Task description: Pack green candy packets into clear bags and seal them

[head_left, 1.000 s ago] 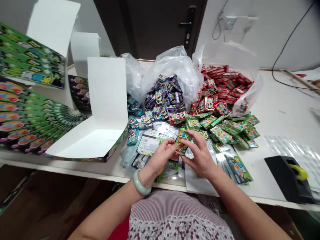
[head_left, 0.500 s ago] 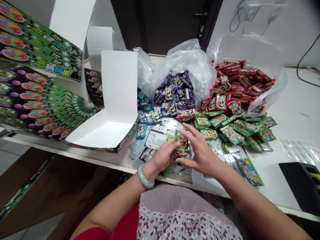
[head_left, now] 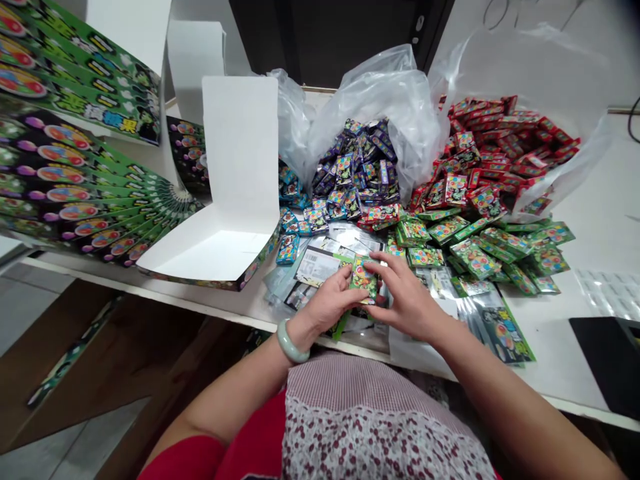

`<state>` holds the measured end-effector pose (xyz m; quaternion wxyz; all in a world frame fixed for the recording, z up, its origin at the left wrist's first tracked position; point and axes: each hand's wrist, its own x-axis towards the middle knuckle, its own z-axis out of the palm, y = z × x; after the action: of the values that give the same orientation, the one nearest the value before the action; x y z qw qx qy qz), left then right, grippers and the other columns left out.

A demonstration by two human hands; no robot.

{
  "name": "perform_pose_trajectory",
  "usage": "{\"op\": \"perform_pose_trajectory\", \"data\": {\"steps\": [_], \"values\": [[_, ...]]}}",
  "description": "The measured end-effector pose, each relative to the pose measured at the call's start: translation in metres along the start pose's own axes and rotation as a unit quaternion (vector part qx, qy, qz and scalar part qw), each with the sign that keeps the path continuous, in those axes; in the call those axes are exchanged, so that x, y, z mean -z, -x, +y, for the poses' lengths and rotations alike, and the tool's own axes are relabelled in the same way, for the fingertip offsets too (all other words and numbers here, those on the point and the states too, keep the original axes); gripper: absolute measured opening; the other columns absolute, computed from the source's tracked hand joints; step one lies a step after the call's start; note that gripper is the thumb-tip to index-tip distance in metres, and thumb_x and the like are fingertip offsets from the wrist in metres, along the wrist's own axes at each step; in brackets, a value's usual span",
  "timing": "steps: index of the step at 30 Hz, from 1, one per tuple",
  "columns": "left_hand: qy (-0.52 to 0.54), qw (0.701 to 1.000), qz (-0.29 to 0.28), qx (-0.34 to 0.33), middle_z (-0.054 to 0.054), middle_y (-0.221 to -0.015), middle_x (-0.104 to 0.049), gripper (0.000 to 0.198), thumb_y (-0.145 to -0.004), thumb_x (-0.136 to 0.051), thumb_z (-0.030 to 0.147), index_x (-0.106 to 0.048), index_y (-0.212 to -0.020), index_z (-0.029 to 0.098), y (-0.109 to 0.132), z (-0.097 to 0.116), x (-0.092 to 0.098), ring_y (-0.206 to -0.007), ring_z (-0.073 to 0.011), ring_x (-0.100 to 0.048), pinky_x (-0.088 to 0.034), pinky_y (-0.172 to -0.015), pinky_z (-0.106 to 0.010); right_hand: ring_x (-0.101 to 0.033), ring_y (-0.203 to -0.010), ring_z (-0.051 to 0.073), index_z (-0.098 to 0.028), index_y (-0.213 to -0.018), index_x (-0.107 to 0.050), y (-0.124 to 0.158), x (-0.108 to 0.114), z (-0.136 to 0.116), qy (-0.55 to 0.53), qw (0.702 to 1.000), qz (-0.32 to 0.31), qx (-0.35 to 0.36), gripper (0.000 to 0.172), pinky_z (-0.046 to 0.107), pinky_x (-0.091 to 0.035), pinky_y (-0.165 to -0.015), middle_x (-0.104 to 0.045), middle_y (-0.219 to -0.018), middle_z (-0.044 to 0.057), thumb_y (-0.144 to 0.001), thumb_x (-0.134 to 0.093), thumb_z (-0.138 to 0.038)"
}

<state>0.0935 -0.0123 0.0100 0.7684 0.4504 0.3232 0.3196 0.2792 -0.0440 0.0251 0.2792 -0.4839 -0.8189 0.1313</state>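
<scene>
A small green candy box (head_left: 364,278) is held between my two hands over the table's front part. My left hand (head_left: 336,297), with a pale bangle at the wrist, grips its left side with thumb and fingers. My right hand (head_left: 403,293) is curved round its right side, fingertips at the box's upper edge and thumb near its lower corner. Beneath lie flat printed plastic packets (head_left: 317,267). Just beyond my right hand is a pile of green boxes (head_left: 477,257). Blue boxes (head_left: 288,248) lie beyond my left hand.
Clear bags hold purple boxes (head_left: 356,167) and red boxes (head_left: 500,150) at the back. An opened white-lined carton (head_left: 240,173) stands left, beside fanned printed cartons (head_left: 90,200). A black object (head_left: 605,360) and a clear sheet (head_left: 613,293) lie right.
My right hand has closed in from slightly apart to touch the green box. The box now shows a brighter green face. The camera view has shifted a little.
</scene>
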Motion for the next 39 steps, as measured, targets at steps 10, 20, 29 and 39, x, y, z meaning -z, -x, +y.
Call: {"op": "perform_pose_trajectory", "data": {"steps": [10,20,29,39], "values": [[-0.614,0.767,-0.124,-0.138,-0.014,-0.156,-0.026,0.092,-0.063,-0.083,0.028,-0.036,-0.142,0.023,-0.023,0.023,0.056,-0.146,-0.039,-0.01,-0.005,-0.117,-0.059,-0.041,-0.129,0.033,-0.026,-0.127,-0.049,0.026,0.027,0.045,0.045,0.987,0.102,-0.111,0.055,0.054,-0.036,-0.107,-0.041,-0.135,0.012,-0.075,-0.068,-0.026],[-0.671,0.706,-0.084,-0.208,-0.017,-0.137,-0.042,0.088,-0.069,-0.076,0.044,-0.035,-0.142,0.018,-0.016,0.042,0.051,-0.129,-0.0377,-0.039,-0.026,-0.112,-0.054,-0.036,-0.134,0.033,-0.032,-0.132,-0.045,0.025,0.025,0.032,0.069,0.986,0.121,-0.089,0.059,0.057,-0.033,-0.11,-0.035,-0.144,0.009,-0.078,-0.068,-0.024],[-0.641,0.73,-0.082,-0.222,-0.015,-0.135,-0.042,0.09,-0.068,-0.075,0.047,-0.035,-0.143,0.021,-0.004,0.038,0.054,-0.126,-0.0372,-0.041,-0.033,-0.108,-0.052,-0.041,-0.129,0.033,-0.031,-0.131,-0.045,0.018,0.032,0.024,0.078,0.994,-0.073,0.03,0.059,0.057,-0.038,-0.107,-0.042,-0.142,0.01,-0.077,-0.07,-0.025],[-0.624,0.748,-0.033,-0.225,-0.015,-0.132,-0.041,0.094,-0.069,-0.077,0.045,-0.028,-0.146,0.023,0.007,0.027,0.054,-0.125,-0.0351,-0.042,-0.038,-0.106,-0.052,-0.034,-0.14,0.029,-0.023,-0.142,-0.031,0.012,0.017,0.012,-0.03,0.999,-0.023,-0.005,0.074,0.054,-0.036,-0.111,-0.042,-0.145,0.017,-0.081,-0.07,-0.039]]}}
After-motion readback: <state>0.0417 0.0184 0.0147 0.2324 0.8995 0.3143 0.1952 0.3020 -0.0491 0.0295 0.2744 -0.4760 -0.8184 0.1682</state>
